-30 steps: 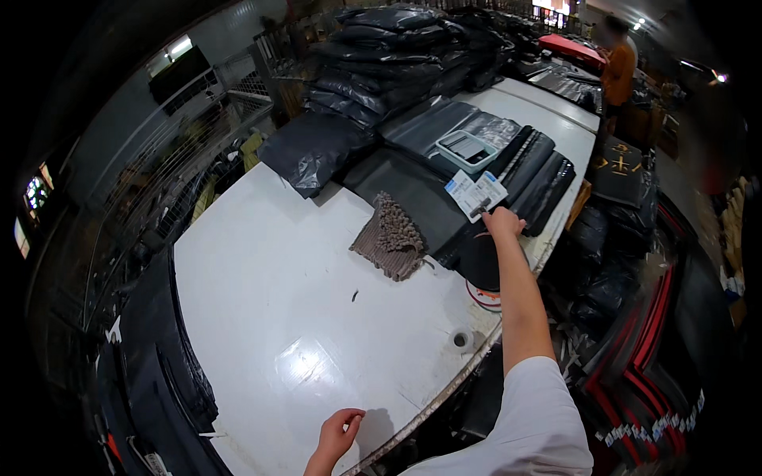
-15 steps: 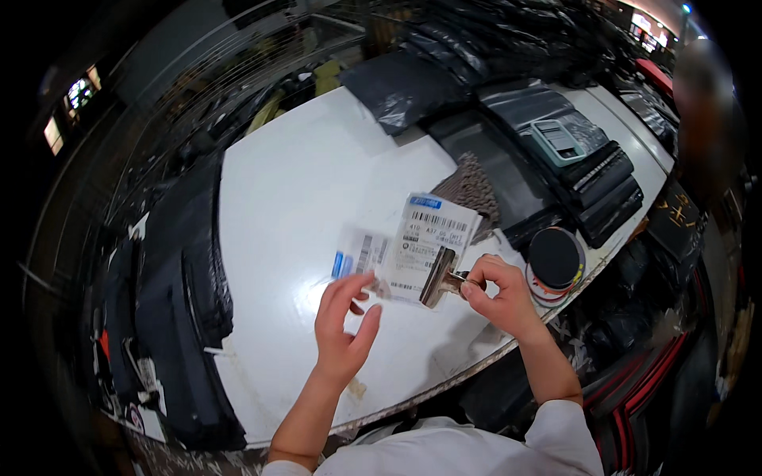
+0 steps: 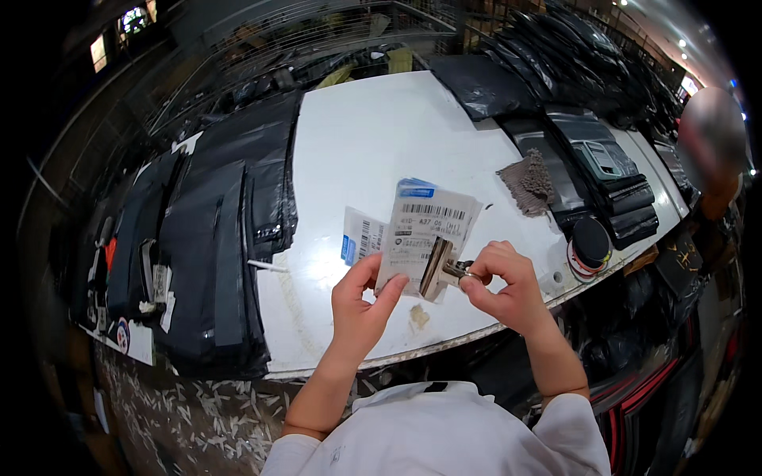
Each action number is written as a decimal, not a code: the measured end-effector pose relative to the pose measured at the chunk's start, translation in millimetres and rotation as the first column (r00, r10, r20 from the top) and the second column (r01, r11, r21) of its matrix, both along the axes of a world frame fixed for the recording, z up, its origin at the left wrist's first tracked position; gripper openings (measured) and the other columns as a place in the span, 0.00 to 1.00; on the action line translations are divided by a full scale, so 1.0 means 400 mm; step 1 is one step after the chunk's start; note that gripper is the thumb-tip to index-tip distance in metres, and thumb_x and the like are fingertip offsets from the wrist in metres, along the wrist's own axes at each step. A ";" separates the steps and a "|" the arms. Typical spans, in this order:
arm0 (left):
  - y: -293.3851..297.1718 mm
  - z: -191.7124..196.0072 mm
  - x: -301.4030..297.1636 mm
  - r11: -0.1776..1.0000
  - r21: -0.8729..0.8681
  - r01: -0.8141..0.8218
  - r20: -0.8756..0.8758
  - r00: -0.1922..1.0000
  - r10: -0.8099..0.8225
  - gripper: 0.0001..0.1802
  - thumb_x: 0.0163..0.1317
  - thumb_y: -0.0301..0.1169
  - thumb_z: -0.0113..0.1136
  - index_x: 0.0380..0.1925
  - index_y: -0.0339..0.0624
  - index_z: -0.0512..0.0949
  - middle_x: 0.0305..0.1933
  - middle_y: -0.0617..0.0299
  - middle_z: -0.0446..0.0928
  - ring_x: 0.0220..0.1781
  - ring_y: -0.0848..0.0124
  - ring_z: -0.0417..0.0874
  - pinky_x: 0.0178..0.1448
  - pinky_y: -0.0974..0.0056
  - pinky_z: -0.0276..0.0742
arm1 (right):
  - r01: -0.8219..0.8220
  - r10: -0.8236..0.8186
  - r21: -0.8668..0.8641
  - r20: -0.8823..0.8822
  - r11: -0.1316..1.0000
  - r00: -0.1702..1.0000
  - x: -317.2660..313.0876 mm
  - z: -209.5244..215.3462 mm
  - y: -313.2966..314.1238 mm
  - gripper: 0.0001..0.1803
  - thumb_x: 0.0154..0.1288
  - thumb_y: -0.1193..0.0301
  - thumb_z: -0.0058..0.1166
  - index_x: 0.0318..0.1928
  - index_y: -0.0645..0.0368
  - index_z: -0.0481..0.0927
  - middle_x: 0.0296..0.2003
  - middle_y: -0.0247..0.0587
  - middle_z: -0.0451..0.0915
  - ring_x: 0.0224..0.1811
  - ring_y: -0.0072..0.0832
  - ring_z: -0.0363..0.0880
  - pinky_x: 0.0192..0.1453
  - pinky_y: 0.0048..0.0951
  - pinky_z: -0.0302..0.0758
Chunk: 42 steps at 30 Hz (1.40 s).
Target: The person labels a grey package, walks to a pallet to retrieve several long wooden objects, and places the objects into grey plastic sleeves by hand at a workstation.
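A stack of white paper labels (image 3: 425, 218) with barcodes and blue patches is held up over the white table. A metal bulldog clip (image 3: 435, 268) grips the stack's lower right edge. My right hand (image 3: 508, 285) pinches the clip's handles. With thumb and fingers my left hand (image 3: 363, 300) holds the lower left edge of the labels. Another label (image 3: 361, 236) with a blue patch sticks out sideways behind the stack, partly hidden by it. Whether that label is fixed to the stack I cannot tell.
Black plastic-wrapped packs (image 3: 214, 238) lie along the table's left side, more (image 3: 484, 83) at the far right. A grey-brown cloth (image 3: 528, 182), a black-lidded round container (image 3: 590, 244) and a pale blue tray-like item (image 3: 597, 159) stand right on the white table (image 3: 357, 143). Scraps litter the floor (image 3: 198, 420).
My left hand has closed on the labels' lower left edge. The sideways label now sits closer behind the stack. The whole view has turned, shifting the table's contents.
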<state>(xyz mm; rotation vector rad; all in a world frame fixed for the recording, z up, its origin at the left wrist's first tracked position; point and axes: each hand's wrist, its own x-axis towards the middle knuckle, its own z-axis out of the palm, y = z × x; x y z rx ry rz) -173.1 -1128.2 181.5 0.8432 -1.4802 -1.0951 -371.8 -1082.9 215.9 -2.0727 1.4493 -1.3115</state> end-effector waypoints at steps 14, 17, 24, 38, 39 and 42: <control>0.046 -0.074 0.121 0.901 -0.402 -0.163 0.307 0.903 0.301 0.09 0.52 0.22 0.57 0.35 0.39 0.74 0.32 0.57 0.77 0.32 0.66 0.79 0.34 0.67 0.74 | -0.205 -0.134 0.405 0.666 0.891 0.733 0.216 -0.120 -0.040 0.10 0.57 0.75 0.54 0.39 0.67 0.76 0.32 0.36 0.79 0.33 0.18 0.75 0.37 0.19 0.70; -0.002 -0.124 0.109 0.970 0.017 -0.243 -0.246 0.939 0.240 0.11 0.61 0.25 0.50 0.44 0.38 0.70 0.39 0.62 0.75 0.36 0.76 0.76 0.38 0.71 0.73 | -0.171 -0.336 0.448 0.829 0.877 0.447 0.151 -0.197 -0.083 0.11 0.57 0.76 0.52 0.41 0.66 0.74 0.33 0.36 0.78 0.33 0.18 0.74 0.38 0.18 0.69; -0.031 -0.111 0.098 0.920 0.384 -0.072 -0.189 0.970 0.155 0.15 0.61 0.27 0.46 0.48 0.37 0.65 0.39 0.58 0.75 0.30 0.74 0.78 0.22 0.71 0.74 | 0.173 -0.671 0.649 0.701 0.740 0.239 -0.283 -0.380 -0.090 0.12 0.54 0.75 0.53 0.40 0.62 0.72 0.28 0.30 0.74 0.26 0.18 0.70 0.26 0.21 0.66; -0.008 -0.074 -0.177 0.898 0.440 -0.017 -0.228 0.965 0.130 0.18 0.57 0.21 0.53 0.48 0.33 0.64 0.44 0.54 0.74 0.40 0.71 0.79 0.37 0.68 0.81 | -0.268 -0.024 0.260 0.758 0.928 0.652 -0.290 -0.223 -0.203 0.18 0.63 0.69 0.45 0.50 0.68 0.69 0.36 0.40 0.77 0.37 0.22 0.74 0.40 0.22 0.69; -0.001 -0.068 -0.181 0.901 0.432 -0.041 -0.243 0.957 0.160 0.18 0.56 0.21 0.53 0.48 0.33 0.64 0.43 0.54 0.75 0.40 0.71 0.79 0.37 0.68 0.81 | -0.439 0.074 0.269 0.779 0.857 0.622 -0.222 -0.192 -0.185 0.17 0.62 0.71 0.46 0.49 0.68 0.69 0.35 0.40 0.77 0.36 0.22 0.74 0.39 0.21 0.70; 0.047 -0.054 -0.164 0.904 0.409 -0.126 -0.280 0.925 0.256 0.18 0.56 0.21 0.54 0.47 0.32 0.64 0.44 0.54 0.75 0.41 0.71 0.78 0.38 0.69 0.80 | -0.516 0.185 0.223 0.758 0.827 0.625 -0.051 -0.138 -0.165 0.15 0.51 0.81 0.57 0.42 0.68 0.74 0.28 0.34 0.77 0.30 0.18 0.74 0.36 0.18 0.70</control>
